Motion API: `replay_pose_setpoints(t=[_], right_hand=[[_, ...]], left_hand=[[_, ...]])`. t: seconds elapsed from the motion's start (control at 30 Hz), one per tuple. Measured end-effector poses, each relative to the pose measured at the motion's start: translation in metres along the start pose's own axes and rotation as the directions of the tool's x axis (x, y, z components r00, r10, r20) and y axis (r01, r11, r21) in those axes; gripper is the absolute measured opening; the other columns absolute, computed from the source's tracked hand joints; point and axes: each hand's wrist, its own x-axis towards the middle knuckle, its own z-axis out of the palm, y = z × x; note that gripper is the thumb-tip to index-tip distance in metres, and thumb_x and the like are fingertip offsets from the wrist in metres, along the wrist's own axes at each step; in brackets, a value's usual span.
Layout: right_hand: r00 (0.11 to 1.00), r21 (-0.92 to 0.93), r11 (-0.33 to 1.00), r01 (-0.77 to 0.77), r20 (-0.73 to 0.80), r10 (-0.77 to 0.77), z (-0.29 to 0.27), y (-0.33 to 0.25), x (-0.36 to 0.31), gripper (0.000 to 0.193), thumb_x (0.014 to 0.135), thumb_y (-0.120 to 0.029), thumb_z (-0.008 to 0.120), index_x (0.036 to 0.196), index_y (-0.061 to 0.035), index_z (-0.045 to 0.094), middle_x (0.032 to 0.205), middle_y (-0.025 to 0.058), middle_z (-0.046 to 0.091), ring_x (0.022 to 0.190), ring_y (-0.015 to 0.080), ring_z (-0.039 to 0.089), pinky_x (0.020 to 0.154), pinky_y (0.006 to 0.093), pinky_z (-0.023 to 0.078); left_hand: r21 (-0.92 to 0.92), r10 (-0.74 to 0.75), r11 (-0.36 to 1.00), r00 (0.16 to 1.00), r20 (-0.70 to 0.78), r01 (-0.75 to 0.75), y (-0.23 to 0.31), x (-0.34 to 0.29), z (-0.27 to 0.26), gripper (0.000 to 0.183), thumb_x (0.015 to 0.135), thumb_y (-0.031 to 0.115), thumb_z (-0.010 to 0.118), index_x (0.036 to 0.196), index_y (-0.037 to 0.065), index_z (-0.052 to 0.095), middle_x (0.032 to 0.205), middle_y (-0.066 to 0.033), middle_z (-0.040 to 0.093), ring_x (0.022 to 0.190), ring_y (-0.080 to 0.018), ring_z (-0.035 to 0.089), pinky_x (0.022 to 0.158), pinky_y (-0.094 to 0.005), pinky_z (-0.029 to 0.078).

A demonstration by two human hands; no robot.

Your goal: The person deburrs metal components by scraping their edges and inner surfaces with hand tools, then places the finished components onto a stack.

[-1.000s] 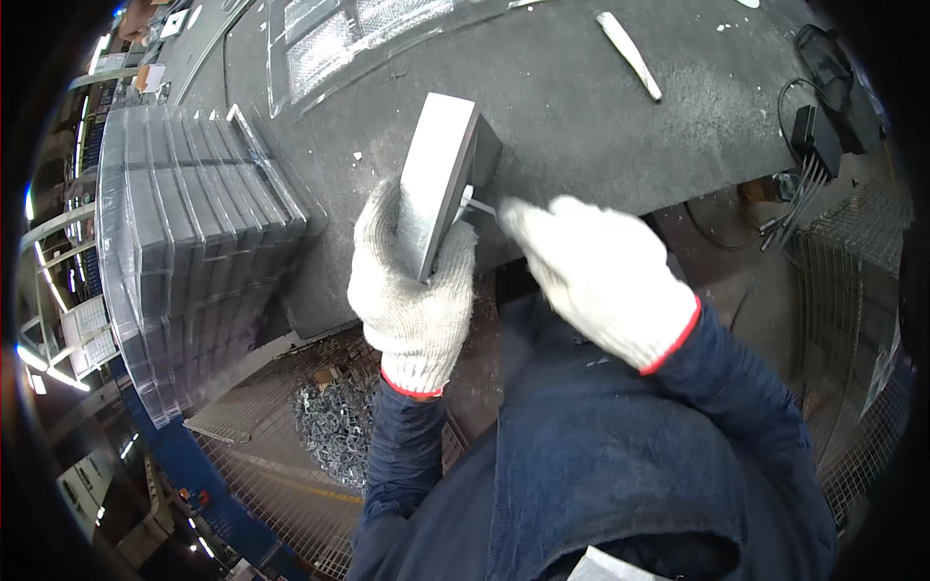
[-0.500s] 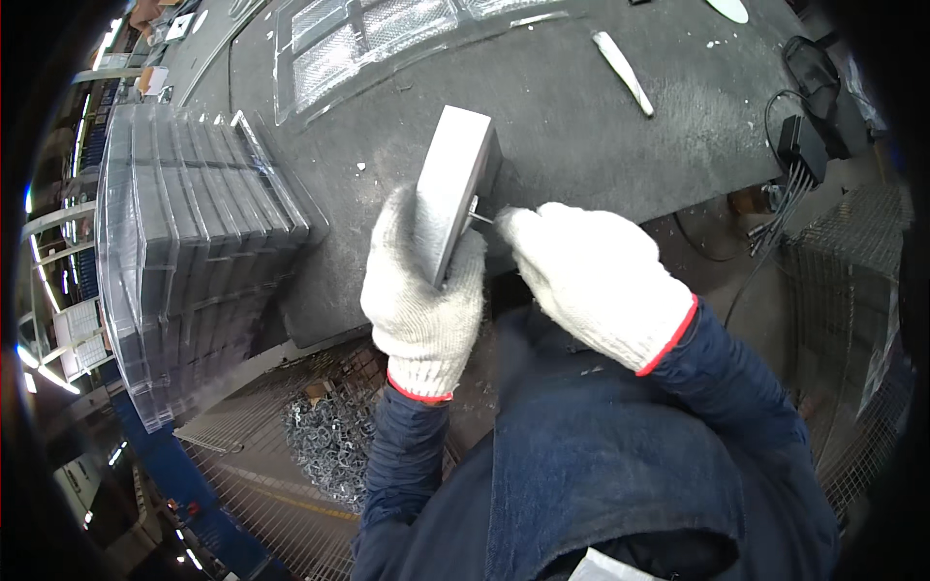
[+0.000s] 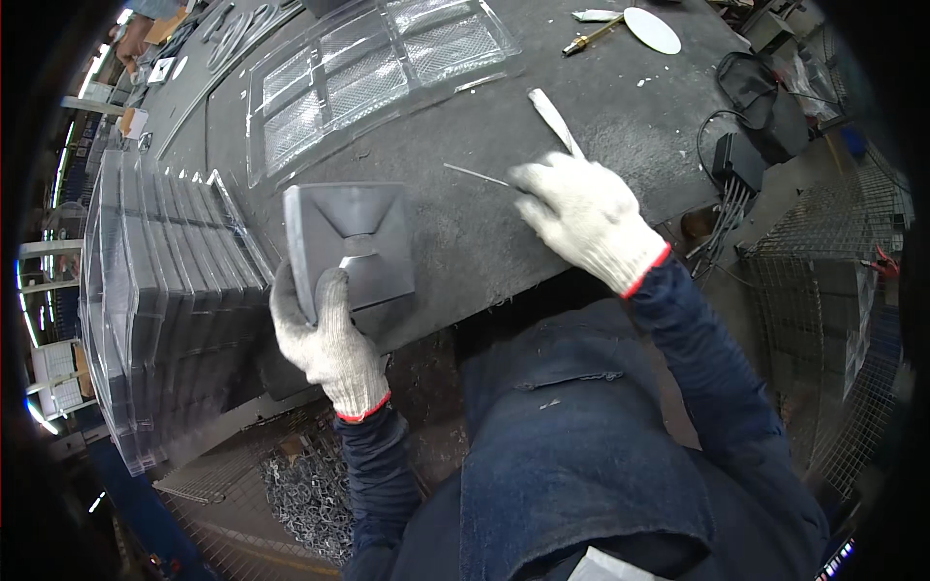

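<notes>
My left hand [image 3: 334, 353], in a white knitted glove with a red cuff, grips a grey box-shaped part [image 3: 383, 257] at its lower left edge. The thumb lies over the front, beside a small bright tab [image 3: 360, 263]; the fingers behind are mostly hidden. Sloped recessed faces show on the part's front. My right hand [image 3: 586, 213], gloved alike, is closed on a thin metal rod [image 3: 473, 174] that points left over the dark table [image 3: 455, 242]. The rod's tip is apart from the part. Just beyond my right hand lies a white tapered strip [image 3: 554, 121].
Stacked clear plastic trays [image 3: 165, 271] stand at the left. A clear compartmented tray [image 3: 383, 77] lies on the far table. Farther right are a white disc [image 3: 652, 31], a brass-tipped tool [image 3: 586, 42] and a black bag [image 3: 760, 102]. Many metal pieces [image 3: 308, 499] fill a wire basket below.
My left hand has moved left and turned the part, so its recessed front shows. My right hand has drawn the rod away from the part, up and to the right.
</notes>
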Motion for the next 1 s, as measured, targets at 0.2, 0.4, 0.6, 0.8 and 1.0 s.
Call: replay_pose_setpoints(t=[0.2,0.4,0.6,0.8,1.0], right_hand=[[0.963,-0.4,0.877,-0.265,-0.163,0.216,0.001,0.068,0.05,0.033,0.098,-0.037,0.073,0.118,-0.0106,0.076,0.134,0.011,0.069,0.124,0.0357,0.066,0.104,0.0478,0.055],[0.961,0.088,0.987,-0.136,-0.229,0.153,0.011,0.035,0.033,0.023,0.1,-0.022,0.071,0.119,-0.0086,0.068,0.096,0.015,0.075,0.092,0.0358,0.074,0.087,0.0442,0.06],[0.989,0.42,0.899,0.122,-0.13,-0.073,0.023,-0.045,-0.037,0.032,0.091,-0.015,0.081,0.123,-0.0087,0.077,0.104,0.0112,0.078,0.089,0.0304,0.077,0.078,0.0388,0.063],[0.965,0.278,0.928,0.247,-0.152,-0.212,0.052,-0.07,-0.008,0.028,0.098,-0.015,0.074,0.125,-0.0099,0.07,0.088,0.0085,0.067,0.077,0.0301,0.07,0.07,0.0396,0.059],[0.945,0.02,0.957,0.288,0.158,-0.287,0.015,-0.071,-0.012,0.03,0.1,-0.018,0.068,0.13,-0.0116,0.069,0.076,0.0018,0.061,0.064,0.0213,0.068,0.06,0.0353,0.055]], left_hand=[[0.169,0.112,0.978,0.991,0.07,-0.123,0.007,-0.009,0.004,0.057,0.093,0.01,0.082,0.145,-0.006,0.063,0.132,-0.017,0.07,0.118,-0.0241,0.068,0.107,-0.0393,0.052],[0.236,0.118,0.959,0.98,0.161,-0.154,0.01,-0.016,0.011,0.064,0.089,0.0,0.084,0.148,-0.006,0.059,0.135,-0.0187,0.069,0.122,-0.0259,0.069,0.108,-0.0392,0.055],[0.34,0.182,0.906,0.957,0.228,-0.253,0.007,-0.021,0.008,0.074,0.085,0.002,0.086,0.152,-0.005,0.055,0.138,-0.023,0.069,0.124,-0.0299,0.07,0.106,-0.0407,0.058],[0.458,0.381,0.724,0.853,0.358,-0.516,0.002,-0.031,0.013,0.075,0.084,0.003,0.085,0.153,-0.003,0.056,0.136,-0.0268,0.071,0.125,-0.0335,0.073,0.108,-0.043,0.058],[0.33,0.332,0.85,0.903,0.272,-0.411,-0.008,-0.023,0.006,0.075,0.083,0.003,0.084,0.151,-0.006,0.055,0.134,-0.0272,0.072,0.122,-0.0365,0.074,0.107,-0.0428,0.058]])
